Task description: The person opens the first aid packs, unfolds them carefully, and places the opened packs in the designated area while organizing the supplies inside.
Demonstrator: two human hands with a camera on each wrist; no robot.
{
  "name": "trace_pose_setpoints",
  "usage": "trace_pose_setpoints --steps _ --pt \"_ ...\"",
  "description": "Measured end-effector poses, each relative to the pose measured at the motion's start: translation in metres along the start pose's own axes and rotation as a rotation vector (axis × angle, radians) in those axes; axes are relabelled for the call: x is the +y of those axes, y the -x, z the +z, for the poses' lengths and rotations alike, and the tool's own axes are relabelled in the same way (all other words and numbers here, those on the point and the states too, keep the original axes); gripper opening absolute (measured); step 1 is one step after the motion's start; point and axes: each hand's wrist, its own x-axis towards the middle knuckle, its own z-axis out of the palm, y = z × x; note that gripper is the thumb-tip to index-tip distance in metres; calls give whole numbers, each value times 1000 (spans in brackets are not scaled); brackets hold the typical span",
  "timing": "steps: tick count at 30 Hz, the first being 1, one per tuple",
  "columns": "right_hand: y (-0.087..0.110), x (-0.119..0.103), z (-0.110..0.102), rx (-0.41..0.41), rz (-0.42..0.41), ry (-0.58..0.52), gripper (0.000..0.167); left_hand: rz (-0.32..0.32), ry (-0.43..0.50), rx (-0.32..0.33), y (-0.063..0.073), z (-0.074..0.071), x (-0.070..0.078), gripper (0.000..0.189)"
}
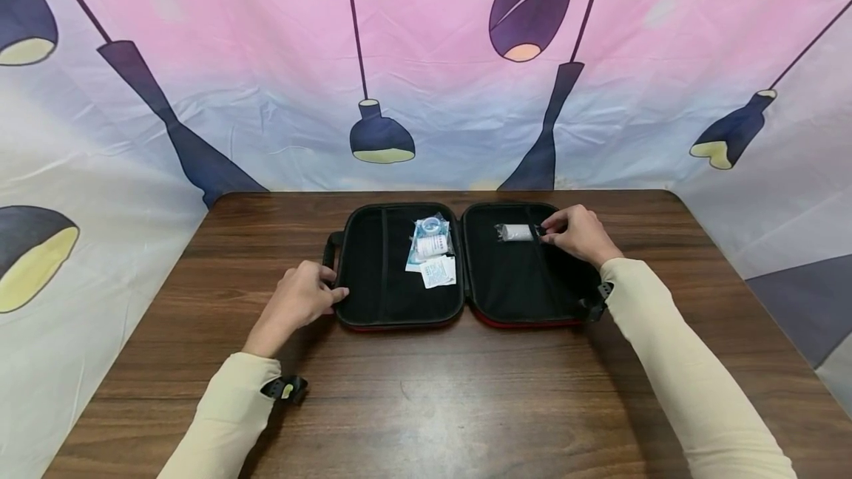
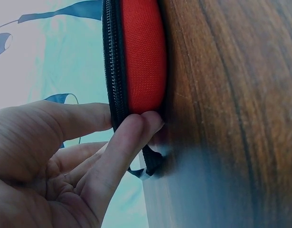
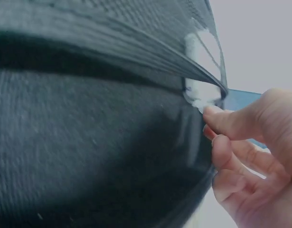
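A black-lined zip case with a red shell lies unfolded flat on the table. My left hand pinches the zippered edge at the near left corner, thumb and fingers on either side of it in the left wrist view. In the case's right half, my right hand pinches the wrapper end of a white bandage roll. Part of that roll sits behind a black elastic mesh band, its near end poking out toward my fingertips.
Inside the left half lie a blue-and-white packet, another wrapped white roll and a white square sachet. A carry handle sticks out at the left. Behind the wooden table hangs a patterned cloth.
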Motion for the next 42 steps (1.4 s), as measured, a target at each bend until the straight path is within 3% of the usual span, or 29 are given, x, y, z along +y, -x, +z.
trace_pose_setpoints --steps 11,26,42 --pt "2 -23 -10 1 -48 26 26 6 -7 8 -1 -2 0 51" --pt "-4 -79 35 -96 -174 30 34 -12 -17 3 -2 0 1 51" --pt "-19 -113 75 -151 -244 30 41 -10 2 1 -1 0 1 52"
